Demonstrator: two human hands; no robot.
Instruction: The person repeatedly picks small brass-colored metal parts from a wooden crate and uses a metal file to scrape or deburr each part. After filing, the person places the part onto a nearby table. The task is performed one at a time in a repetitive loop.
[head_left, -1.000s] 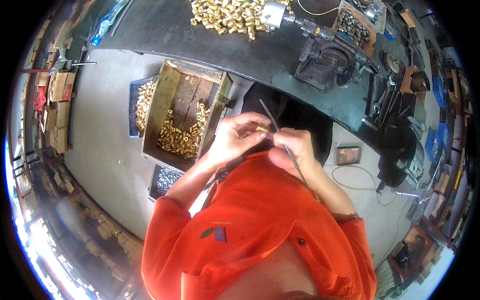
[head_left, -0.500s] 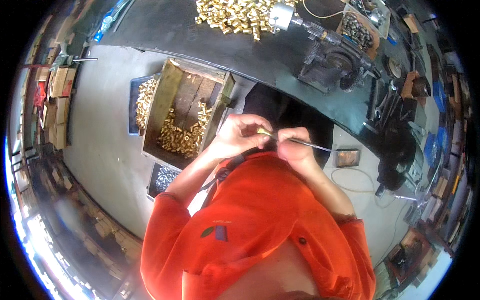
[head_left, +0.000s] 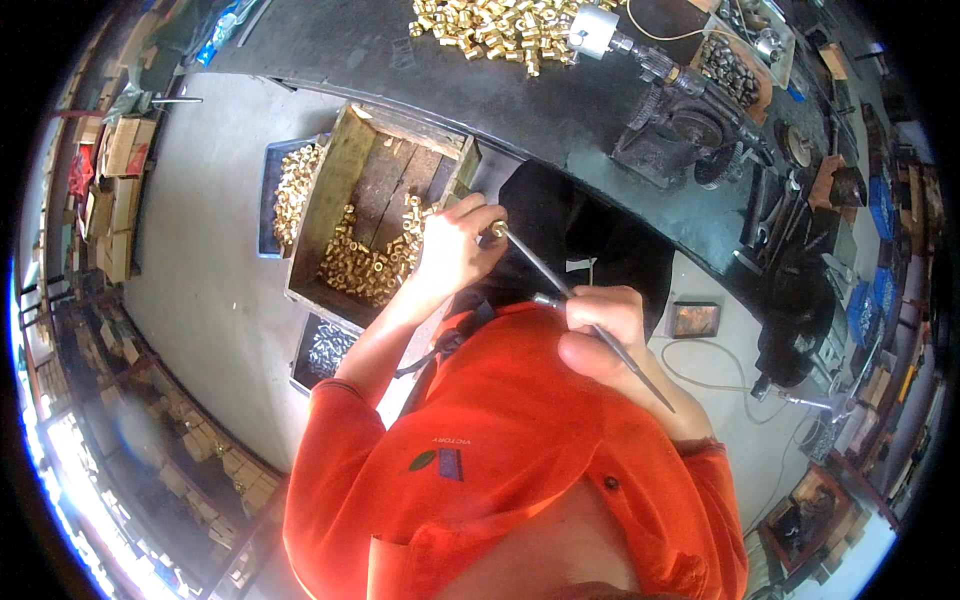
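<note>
My left hand (head_left: 462, 242) is closed, its fingertips on a small brass fitting (head_left: 498, 229), beside the right wall of the wooden crate (head_left: 312, 225). My right hand (head_left: 606, 328) grips a slender metal rod (head_left: 630, 360) that tapers to a point over my right forearm. The rod's other end reaches the brass fitting; whether it sits inside cannot be made out. A short shiny metal piece (head_left: 546, 300) sticks out beside my right fingers. Many loose brass fittings (head_left: 365, 265) lie in the crate.
A dark workbench (head_left: 350, 50) crosses the far side, bearing a heap of brass fittings (head_left: 490, 30) and a geared machine (head_left: 690, 130). Left of the crate is a blue bin (head_left: 268, 215); nearer, a bin of silvery parts (head_left: 328, 348). A small box (head_left: 695, 319) and a cable (head_left: 705, 385) lie at right.
My left hand has moved left and away from me, toward the crate. My right hand has shifted slightly right and nearer, and the rod has swung to a steeper slant.
</note>
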